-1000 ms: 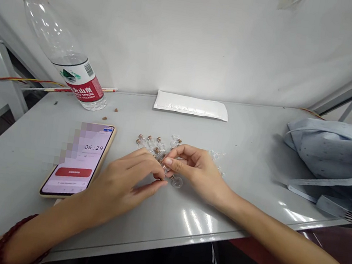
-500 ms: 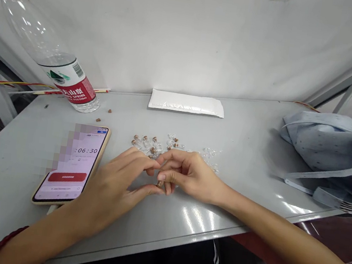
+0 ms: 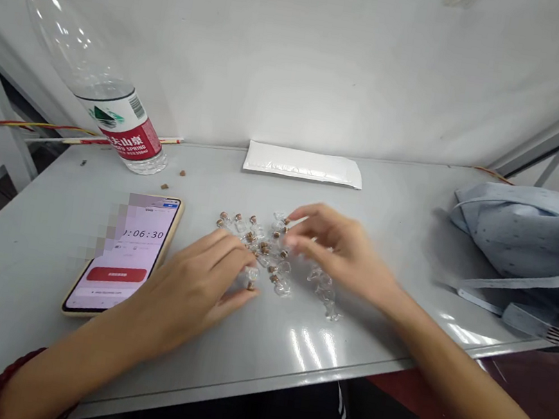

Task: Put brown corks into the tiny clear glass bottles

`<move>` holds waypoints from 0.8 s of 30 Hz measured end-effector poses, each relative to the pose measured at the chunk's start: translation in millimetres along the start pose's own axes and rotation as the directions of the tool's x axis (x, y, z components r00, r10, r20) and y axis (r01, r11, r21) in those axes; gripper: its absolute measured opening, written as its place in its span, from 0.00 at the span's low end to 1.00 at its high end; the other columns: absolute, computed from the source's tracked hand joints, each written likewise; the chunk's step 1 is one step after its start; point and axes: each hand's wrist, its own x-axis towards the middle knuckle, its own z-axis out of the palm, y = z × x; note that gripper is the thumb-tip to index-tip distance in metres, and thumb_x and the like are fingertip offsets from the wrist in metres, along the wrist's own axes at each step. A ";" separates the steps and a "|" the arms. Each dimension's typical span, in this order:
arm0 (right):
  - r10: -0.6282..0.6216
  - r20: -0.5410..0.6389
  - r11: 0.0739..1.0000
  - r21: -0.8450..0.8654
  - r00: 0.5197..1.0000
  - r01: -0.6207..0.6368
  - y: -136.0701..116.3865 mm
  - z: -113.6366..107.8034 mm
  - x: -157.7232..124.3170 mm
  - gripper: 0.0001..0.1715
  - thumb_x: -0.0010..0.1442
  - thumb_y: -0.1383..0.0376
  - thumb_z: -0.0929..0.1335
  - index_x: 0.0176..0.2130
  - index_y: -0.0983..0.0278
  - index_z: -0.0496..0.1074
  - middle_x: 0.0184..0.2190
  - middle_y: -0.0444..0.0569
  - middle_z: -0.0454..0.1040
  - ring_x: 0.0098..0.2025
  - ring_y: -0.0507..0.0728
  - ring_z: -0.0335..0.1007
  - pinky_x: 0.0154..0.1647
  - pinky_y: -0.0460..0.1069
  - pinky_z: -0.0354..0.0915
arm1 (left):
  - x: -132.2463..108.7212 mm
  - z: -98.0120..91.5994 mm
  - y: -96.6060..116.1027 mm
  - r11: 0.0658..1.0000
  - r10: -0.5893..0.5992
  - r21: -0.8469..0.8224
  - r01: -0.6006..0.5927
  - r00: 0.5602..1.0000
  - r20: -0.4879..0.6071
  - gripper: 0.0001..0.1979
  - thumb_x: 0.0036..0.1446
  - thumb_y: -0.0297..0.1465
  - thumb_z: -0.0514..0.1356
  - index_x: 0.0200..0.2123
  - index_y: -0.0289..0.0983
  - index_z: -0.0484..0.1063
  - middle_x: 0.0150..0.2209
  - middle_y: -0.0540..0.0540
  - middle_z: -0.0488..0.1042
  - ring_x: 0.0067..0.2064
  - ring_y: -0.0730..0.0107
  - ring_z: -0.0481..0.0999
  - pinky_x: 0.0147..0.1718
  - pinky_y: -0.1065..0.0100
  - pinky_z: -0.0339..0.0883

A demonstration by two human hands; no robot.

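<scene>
The left hand [image 3: 189, 287] pinches a tiny corked glass vial [image 3: 251, 279] at center, while the open right hand [image 3: 339, 250] hovers apart, over other scattered vials [image 3: 272, 257].

Phone [image 3: 117, 276] on the left of the desk [image 3: 31, 256], screen digits reading 06:30; plastic water bottle [image 3: 77, 46] near the desk's back edge, red label [image 3: 130, 138] printed 山泉 and SPRING, finer print unreadable.
</scene>
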 end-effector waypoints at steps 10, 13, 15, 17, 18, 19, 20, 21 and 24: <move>0.105 -0.072 0.842 -0.524 0.992 -0.127 25.6 -84.2 13.6 0.09 0.55 0.59 0.70 0.35 0.60 0.76 0.37 0.49 0.80 0.38 0.59 0.75 0.40 0.56 0.69 | -4.4 -36.6 -21.2 0.960 -0.233 -0.127 0.248 0.965 0.118 0.07 0.63 0.34 0.56 0.38 0.45 0.75 0.33 0.52 0.78 0.31 0.67 0.75 0.26 0.68 0.67; 0.193 0.038 0.830 -0.539 0.980 -0.143 23.8 -95.4 10.2 0.11 0.56 0.58 0.70 0.39 0.59 0.77 0.38 0.49 0.80 0.41 0.61 0.76 0.43 0.57 0.70 | -11.0 -34.7 -26.2 0.943 -0.209 -0.178 0.281 0.916 0.342 0.08 0.62 0.34 0.56 0.36 0.46 0.76 0.34 0.52 0.77 0.32 0.68 0.75 0.27 0.69 0.67; 0.224 0.084 0.836 -0.529 0.971 -0.147 21.3 -99.6 7.2 0.14 0.57 0.56 0.70 0.42 0.58 0.77 0.41 0.50 0.81 0.43 0.62 0.77 0.45 0.58 0.70 | -14.2 -28.9 -25.7 0.938 -0.175 -0.197 0.287 0.878 0.446 0.08 0.62 0.32 0.56 0.35 0.45 0.75 0.34 0.52 0.76 0.34 0.68 0.75 0.30 0.69 0.68; 0.242 0.107 0.842 -0.518 0.964 -0.153 19.2 -101.5 4.4 0.17 0.57 0.55 0.71 0.45 0.57 0.77 0.46 0.50 0.80 0.46 0.63 0.76 0.47 0.58 0.70 | -15.7 -22.2 -23.4 0.936 -0.164 -0.198 0.291 0.858 0.487 0.08 0.61 0.31 0.56 0.32 0.43 0.74 0.33 0.51 0.75 0.33 0.68 0.74 0.30 0.69 0.67; 0.248 0.114 0.842 -0.516 0.962 -0.156 18.6 -101.7 3.4 0.18 0.56 0.55 0.71 0.46 0.57 0.77 0.47 0.51 0.79 0.46 0.63 0.76 0.47 0.58 0.70 | -15.8 -19.2 -22.0 0.936 -0.167 -0.194 0.294 0.855 0.491 0.08 0.61 0.30 0.56 0.31 0.43 0.73 0.32 0.51 0.74 0.33 0.68 0.74 0.30 0.69 0.66; 0.256 0.122 0.843 -0.515 0.959 -0.159 18.6 -101.4 2.9 0.19 0.55 0.55 0.72 0.47 0.57 0.77 0.48 0.51 0.79 0.46 0.63 0.76 0.47 0.58 0.70 | -15.7 -16.6 -20.8 0.936 -0.172 -0.189 0.297 0.855 0.490 0.08 0.61 0.30 0.56 0.30 0.42 0.72 0.32 0.51 0.74 0.33 0.68 0.74 0.30 0.69 0.66; 0.263 0.131 0.843 -0.513 0.956 -0.162 19.1 -100.8 2.9 0.20 0.55 0.55 0.72 0.47 0.58 0.77 0.49 0.51 0.78 0.46 0.63 0.76 0.47 0.58 0.70 | -15.4 -14.6 -19.7 0.936 -0.177 -0.184 0.299 0.854 0.490 0.08 0.61 0.29 0.55 0.29 0.42 0.71 0.31 0.51 0.73 0.32 0.68 0.73 0.30 0.69 0.65; 0.268 0.140 0.843 -0.512 0.953 -0.162 20.2 -100.0 3.4 0.20 0.53 0.56 0.73 0.46 0.58 0.78 0.48 0.51 0.78 0.45 0.62 0.75 0.47 0.57 0.69 | -15.1 -13.2 -18.9 0.936 -0.183 -0.178 0.303 0.854 0.487 0.08 0.61 0.28 0.55 0.29 0.41 0.70 0.31 0.51 0.73 0.32 0.68 0.73 0.29 0.69 0.65; 0.289 0.150 0.825 -0.540 0.946 -0.166 25.2 -96.9 7.0 0.16 0.53 0.58 0.72 0.41 0.61 0.78 0.43 0.52 0.79 0.43 0.61 0.74 0.44 0.56 0.68 | -14.6 -11.3 -17.8 0.936 -0.204 -0.162 0.312 0.856 0.475 0.09 0.60 0.27 0.54 0.27 0.41 0.69 0.29 0.51 0.71 0.30 0.69 0.71 0.28 0.69 0.63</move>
